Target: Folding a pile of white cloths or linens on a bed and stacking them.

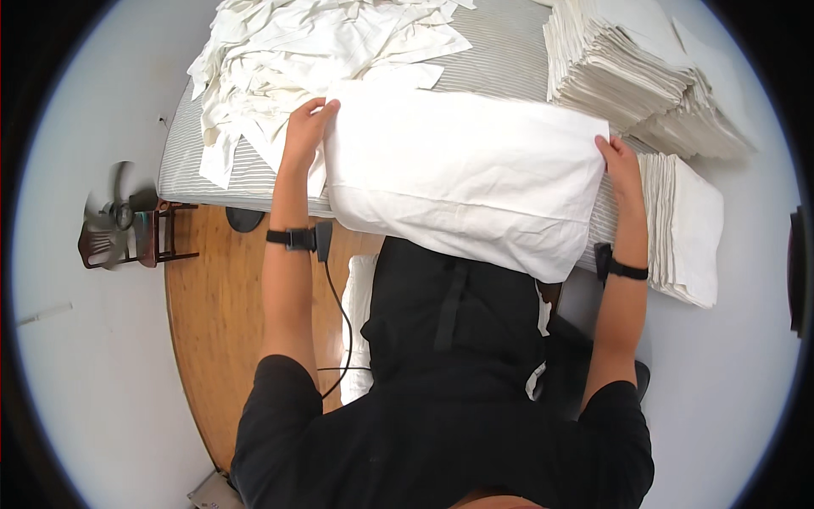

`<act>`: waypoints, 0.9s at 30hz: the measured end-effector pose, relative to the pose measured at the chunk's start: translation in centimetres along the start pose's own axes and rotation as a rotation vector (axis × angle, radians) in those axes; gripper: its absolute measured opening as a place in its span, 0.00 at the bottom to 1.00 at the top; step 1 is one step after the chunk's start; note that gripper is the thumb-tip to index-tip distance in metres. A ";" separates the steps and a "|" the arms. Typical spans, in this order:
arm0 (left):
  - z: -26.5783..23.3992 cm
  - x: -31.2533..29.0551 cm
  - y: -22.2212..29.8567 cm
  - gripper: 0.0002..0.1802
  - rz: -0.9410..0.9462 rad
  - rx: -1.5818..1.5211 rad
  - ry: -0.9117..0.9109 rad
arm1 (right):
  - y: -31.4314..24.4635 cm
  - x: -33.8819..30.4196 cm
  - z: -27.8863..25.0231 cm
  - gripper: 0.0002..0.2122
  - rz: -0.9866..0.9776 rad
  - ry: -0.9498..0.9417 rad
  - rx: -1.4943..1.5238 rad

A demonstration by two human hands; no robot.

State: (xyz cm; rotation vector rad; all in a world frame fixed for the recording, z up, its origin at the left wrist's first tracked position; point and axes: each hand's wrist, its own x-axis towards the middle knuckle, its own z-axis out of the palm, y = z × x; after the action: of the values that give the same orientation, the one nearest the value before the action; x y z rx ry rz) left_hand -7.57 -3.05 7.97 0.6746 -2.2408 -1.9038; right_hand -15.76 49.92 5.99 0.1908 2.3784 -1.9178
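A white cloth (466, 165) is stretched between my two hands, hanging over the near edge of the table toward my lap. My left hand (307, 127) pinches its far left corner between thumb and fingers. At the far right corner, my right hand (621, 161) grips the cloth the same way. The cloth's upper edge runs fairly straight between the hands, and a crease crosses its lower half. Beyond my left hand lies a loose heap of crumpled white cloths (297, 51). Just right of my right hand stands a smaller stack of flat white cloths (685, 229).
The table is covered with a striped sheet (504, 51). A tall stack of flat white cloths (619, 72) stands at the far right, leaning near the wall. A fan (124, 214) and a dark wooden chair (148, 237) are at the left. A cable (346, 310) hangs from my left wrist strap.
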 end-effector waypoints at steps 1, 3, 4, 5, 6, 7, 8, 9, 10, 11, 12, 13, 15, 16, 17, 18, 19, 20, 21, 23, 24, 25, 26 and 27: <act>0.5 1.1 -0.6 0.14 -0.009 0.007 -0.006 | 0.7 0.9 -0.1 0.12 0.013 0.002 0.001; 1.0 4.6 -2.8 0.15 0.084 0.250 -0.019 | 2.2 4.4 0.2 0.12 -0.024 -0.015 -0.179; 0.6 6.6 -4.5 0.17 0.109 0.362 0.050 | 3.3 6.1 0.8 0.11 -0.023 -0.051 -0.230; 2.1 7.3 -4.6 0.18 -0.043 0.440 0.011 | 5.0 7.2 0.4 0.11 -0.019 -0.028 -0.234; 3.0 7.6 -4.3 0.19 -0.072 0.428 0.001 | 6.0 8.0 0.3 0.10 0.032 -0.050 -0.291; 3.8 7.9 -3.9 0.20 -0.101 0.416 -0.009 | 6.7 8.7 -0.2 0.10 0.082 -0.072 -0.347; 3.9 7.9 -3.7 0.20 -0.095 0.422 -0.011 | 6.8 8.7 0.4 0.09 0.136 -0.081 -0.264; 3.9 7.6 -3.5 0.22 -0.191 0.327 -0.011 | 6.4 8.3 1.1 0.09 0.136 -0.080 -0.258; 3.9 7.4 -3.2 0.23 -0.284 0.230 -0.011 | 5.9 7.8 1.8 0.09 0.178 -0.092 -0.135; 4.0 7.5 -3.0 0.23 -0.276 0.229 -0.014 | 5.3 7.5 1.6 0.09 0.213 -0.100 -0.015; 4.0 7.5 -2.8 0.24 -0.324 0.173 -0.054 | 5.8 7.6 1.2 0.09 0.206 -0.094 -0.014; 4.0 7.4 -2.6 0.25 -0.370 0.117 -0.095 | 6.5 7.7 0.9 0.09 0.179 -0.101 0.001; 4.0 7.6 -3.3 0.25 -0.288 0.016 -0.083 | 6.8 8.2 0.6 0.09 0.125 -0.098 0.020; 3.7 7.6 -3.6 0.25 -0.224 -0.082 -0.069 | 6.6 8.3 0.5 0.09 0.084 -0.071 0.026; 3.2 7.6 -3.5 0.25 -0.211 -0.085 -0.074 | 6.5 8.1 0.2 0.09 0.048 -0.044 0.029; 2.0 7.2 -3.2 0.25 -0.109 -0.124 -0.058 | 5.0 7.3 0.8 0.09 0.038 -0.047 0.036; 0.9 6.7 -3.1 0.24 -0.005 -0.162 -0.043 | 3.5 6.3 1.1 0.09 -0.029 -0.060 0.103; 1.2 5.0 -1.8 0.21 0.011 -0.184 -0.054 | 2.3 4.8 0.0 0.09 -0.085 -0.056 0.154; 0.6 3.3 -0.2 0.21 0.017 -0.189 -0.059 | 0.9 3.3 -1.1 0.09 -0.091 -0.049 0.151; -2.0 0.0 2.7 0.14 0.132 -0.289 -0.099 | -2.2 -0.1 -3.1 0.09 -0.223 -0.021 0.300; -3.2 -2.0 4.4 0.10 0.180 -0.352 -0.129 | -3.8 -2.1 -4.6 0.08 -0.267 -0.024 0.369; -4.7 -4.2 6.2 0.06 0.232 -0.408 -0.152 | -5.4 -4.2 -5.9 0.08 -0.309 -0.036 0.445; -6.1 -6.3 7.9 0.04 0.271 -0.429 -0.161 | -7.1 -6.6 -7.1 0.08 -0.373 -0.037 0.497; -7.4 -7.7 9.3 0.03 0.312 -0.451 -0.173 | -8.8 -8.7 -8.3 0.09 -0.438 -0.036 0.547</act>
State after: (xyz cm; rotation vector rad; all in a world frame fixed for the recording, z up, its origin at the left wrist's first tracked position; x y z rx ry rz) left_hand -0.25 -5.59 19.83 0.0931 -1.7613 -2.2446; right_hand -8.36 55.77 17.52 -0.3647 1.9265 -2.7052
